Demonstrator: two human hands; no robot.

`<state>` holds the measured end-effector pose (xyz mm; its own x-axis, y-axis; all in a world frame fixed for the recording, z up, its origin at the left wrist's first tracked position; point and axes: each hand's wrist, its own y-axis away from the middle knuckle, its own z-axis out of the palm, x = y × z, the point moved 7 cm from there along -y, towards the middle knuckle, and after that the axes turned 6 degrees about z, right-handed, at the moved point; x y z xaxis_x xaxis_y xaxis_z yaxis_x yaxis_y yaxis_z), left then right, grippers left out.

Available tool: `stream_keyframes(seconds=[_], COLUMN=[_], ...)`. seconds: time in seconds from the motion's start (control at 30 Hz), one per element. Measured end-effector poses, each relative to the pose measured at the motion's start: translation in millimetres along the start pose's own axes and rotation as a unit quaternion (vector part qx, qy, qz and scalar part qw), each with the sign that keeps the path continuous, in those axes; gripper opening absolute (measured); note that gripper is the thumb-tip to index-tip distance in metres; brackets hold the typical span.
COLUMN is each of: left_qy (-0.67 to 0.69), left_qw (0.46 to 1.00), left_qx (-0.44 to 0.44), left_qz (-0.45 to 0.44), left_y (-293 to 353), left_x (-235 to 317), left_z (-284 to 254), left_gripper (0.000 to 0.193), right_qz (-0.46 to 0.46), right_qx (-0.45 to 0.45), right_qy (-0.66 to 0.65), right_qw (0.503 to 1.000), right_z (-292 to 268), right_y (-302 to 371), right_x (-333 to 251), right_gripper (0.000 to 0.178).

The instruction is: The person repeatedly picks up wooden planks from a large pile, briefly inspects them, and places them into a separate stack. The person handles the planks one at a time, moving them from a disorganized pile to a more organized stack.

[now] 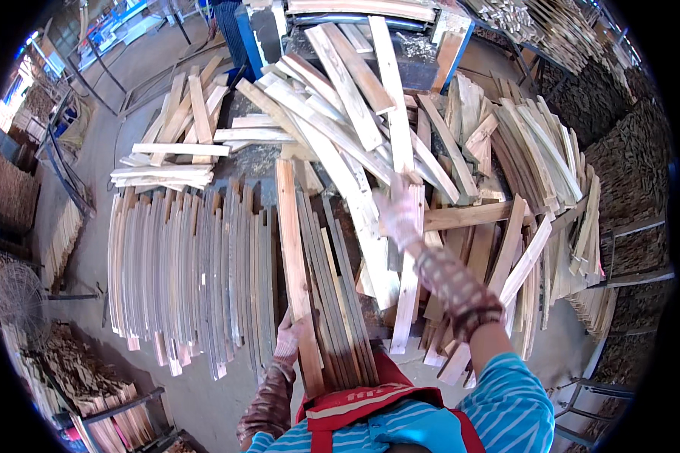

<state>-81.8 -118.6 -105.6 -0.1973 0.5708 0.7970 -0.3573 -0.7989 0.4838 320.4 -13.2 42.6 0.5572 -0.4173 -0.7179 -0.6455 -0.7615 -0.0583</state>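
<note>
My left hand (289,337), in a pale glove, grips the lower part of a long reddish-brown wooden board (293,264). This board lies lengthwise beside a row of narrow boards (340,325) in front of my apron. Over the middle of the work surface, my gloved right hand (402,219) reaches out, slightly blurred, with its fingers apart. It is above the near part of a loose heap of pale boards (347,90), close to a long whitish board (408,291). Whether its fingertips touch any wood I cannot tell.
A tight row of boards on edge (181,264) fills the left. Loose boards (177,155) are stacked beyond it. More boards (536,151) lean at the right, crossed by a brown plank (468,217). A blue-framed machine (449,53) stands at the far side.
</note>
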Motion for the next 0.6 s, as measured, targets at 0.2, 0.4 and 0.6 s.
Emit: stream_keyframes(seconds=[0.2,0.4,0.6], left_qy=[0.003,0.041,-0.104], left_qw=[0.998,0.998,0.99], left_qx=[-0.055,0.036,0.078], left_qz=[0.033,0.026,0.052], left_y=[12.9,5.2,-2.5], left_x=[22.7,-16.5,-13.0], left_z=[3.2,-34.0,-39.5], left_gripper=[0.053,0.057,0.059], right_qz=[-0.034,-0.018,0.011], right_qx=[0.099,0.062,0.017], right_qy=[0.116,0.232,0.318], right_qw=[0.988,0.971,0.948], right_z=[-17.1,20.4,-2.1], right_y=[-163.1,-204.4,-217.4], right_x=[-58.3,-52.8,-50.4], right_gripper=[0.082,0.07,0.066])
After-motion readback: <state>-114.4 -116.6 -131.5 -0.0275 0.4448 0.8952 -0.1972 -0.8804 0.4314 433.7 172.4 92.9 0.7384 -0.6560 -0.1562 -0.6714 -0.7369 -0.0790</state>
